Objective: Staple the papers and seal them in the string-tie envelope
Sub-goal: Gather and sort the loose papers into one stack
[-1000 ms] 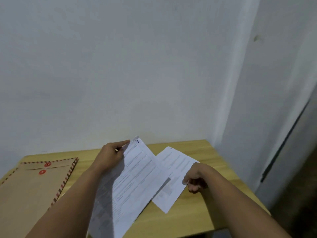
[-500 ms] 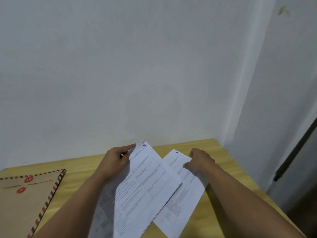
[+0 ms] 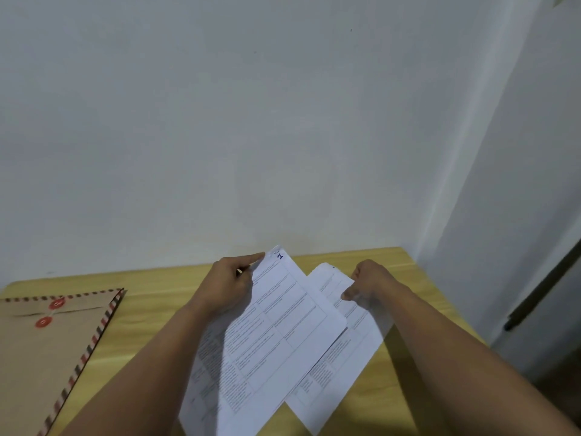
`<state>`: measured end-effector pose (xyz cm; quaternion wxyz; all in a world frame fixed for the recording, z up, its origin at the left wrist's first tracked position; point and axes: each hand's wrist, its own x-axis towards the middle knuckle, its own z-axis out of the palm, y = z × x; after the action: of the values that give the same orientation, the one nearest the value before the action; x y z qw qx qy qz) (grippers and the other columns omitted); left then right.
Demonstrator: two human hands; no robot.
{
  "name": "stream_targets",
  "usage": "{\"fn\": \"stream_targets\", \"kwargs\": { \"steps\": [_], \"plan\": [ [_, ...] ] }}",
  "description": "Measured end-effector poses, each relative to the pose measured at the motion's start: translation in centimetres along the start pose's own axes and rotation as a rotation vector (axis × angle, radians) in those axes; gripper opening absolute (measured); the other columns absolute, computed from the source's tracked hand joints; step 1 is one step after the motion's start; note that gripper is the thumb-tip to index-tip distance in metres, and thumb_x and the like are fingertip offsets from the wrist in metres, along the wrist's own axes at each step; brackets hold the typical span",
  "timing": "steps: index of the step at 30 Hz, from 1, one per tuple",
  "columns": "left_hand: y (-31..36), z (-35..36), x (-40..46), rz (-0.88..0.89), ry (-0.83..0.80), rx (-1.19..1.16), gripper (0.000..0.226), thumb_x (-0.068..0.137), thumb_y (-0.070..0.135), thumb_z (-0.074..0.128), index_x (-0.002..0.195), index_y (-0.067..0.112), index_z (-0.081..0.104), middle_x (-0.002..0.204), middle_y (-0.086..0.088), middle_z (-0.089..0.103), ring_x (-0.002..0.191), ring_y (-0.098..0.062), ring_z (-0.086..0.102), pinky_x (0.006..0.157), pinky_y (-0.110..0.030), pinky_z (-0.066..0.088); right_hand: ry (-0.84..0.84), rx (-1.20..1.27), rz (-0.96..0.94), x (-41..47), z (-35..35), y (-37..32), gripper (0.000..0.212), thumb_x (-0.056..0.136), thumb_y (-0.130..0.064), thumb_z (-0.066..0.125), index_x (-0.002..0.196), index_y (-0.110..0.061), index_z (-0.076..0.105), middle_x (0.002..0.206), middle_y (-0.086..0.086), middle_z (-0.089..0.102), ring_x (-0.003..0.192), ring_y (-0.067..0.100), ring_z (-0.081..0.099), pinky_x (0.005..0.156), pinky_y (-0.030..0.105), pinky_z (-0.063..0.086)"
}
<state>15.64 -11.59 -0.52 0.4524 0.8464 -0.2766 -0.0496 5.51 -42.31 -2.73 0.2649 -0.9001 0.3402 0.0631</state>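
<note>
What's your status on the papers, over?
Left hand holds the top sheets by their upper left edge. Right hand pinches the lower sheet, not yet squared up. Envelope lies far left, tied. No stapler in view.

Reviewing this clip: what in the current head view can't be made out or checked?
- Stapler: none shows in the head view; whether one lies out of frame cannot be told.
- Printed text on the upper sheet held by the left hand: too small and blurred to read.
- Lower sheet: partly covered by the upper sheet and the right hand.
- Envelope: cut off by the left and bottom edges; its string too faint to judge.
</note>
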Motion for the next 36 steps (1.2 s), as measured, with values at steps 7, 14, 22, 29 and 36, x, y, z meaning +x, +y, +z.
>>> {"fn": "stream_targets", "kwargs": {
  "steps": [7,14,22,29,36],
  "plan": [
    [1.4,-1.8,-1.7,0.042,0.023,0.022,0.046,0.099,0.013,0.053,0.126,0.048,0.065,0.069,0.012,0.068,0.053,-0.011,0.043,0.053,-0.02,0.04,0.106,0.221,-0.21,-1.6,-0.7,0.4,0.018,0.09,-0.016,0.076,0.107,-0.025,0.074,0.098,-0.001,0.072,0.085,0.019,0.068,0.069,0.029,0.05],
    [5.0,-4.4,-4.1,0.109,0.07,0.07,0.045,0.1,0.013,0.052,0.128,0.045,0.065,0.061,0.025,0.062,0.051,-0.01,0.04,0.05,-0.016,0.037,0.222,0.349,-0.408,-6.1,-3.7,-1.3,0.014,0.097,-0.016,0.074,0.09,-0.021,0.084,0.085,-0.011,0.075,0.08,0.004,0.065,0.077,0.024,0.05],
    [9.6,-6.7,-7.0,0.225,0.127,0.071,0.046,0.098,0.012,0.054,0.125,0.046,0.067,0.06,0.023,0.063,0.051,-0.006,0.042,0.054,-0.017,0.04,0.134,0.714,-0.565,-12.7,-7.7,-5.1,0.017,0.097,-0.021,0.075,0.109,-0.014,0.084,0.104,-0.006,0.082,0.1,0.004,0.074,0.09,0.021,0.054],
    [11.7,-8.0,-8.3,0.271,0.201,0.053,0.051,0.095,0.008,0.053,0.125,0.047,0.066,0.06,0.017,0.06,0.052,-0.01,0.037,0.054,-0.018,0.038,-0.039,0.88,-0.598,-16.6,-8.1,-8.1,0.015,0.099,-0.021,0.072,0.105,-0.016,0.084,0.1,0.0,0.083,0.091,0.015,0.079,0.077,0.024,0.06],
    [12.0,-9.0,-9.1,0.257,0.261,0.047,0.053,0.093,0.003,0.052,0.131,0.037,0.067,0.068,0.024,0.066,0.053,-0.009,0.039,0.054,-0.016,0.038,-0.077,0.924,-0.636,-18.6,-7.7,-9.9,0.015,0.101,-0.021,0.068,0.102,-0.016,0.083,0.096,0.0,0.083,0.08,0.009,0.077,0.066,0.018,0.056]
  ]
}}
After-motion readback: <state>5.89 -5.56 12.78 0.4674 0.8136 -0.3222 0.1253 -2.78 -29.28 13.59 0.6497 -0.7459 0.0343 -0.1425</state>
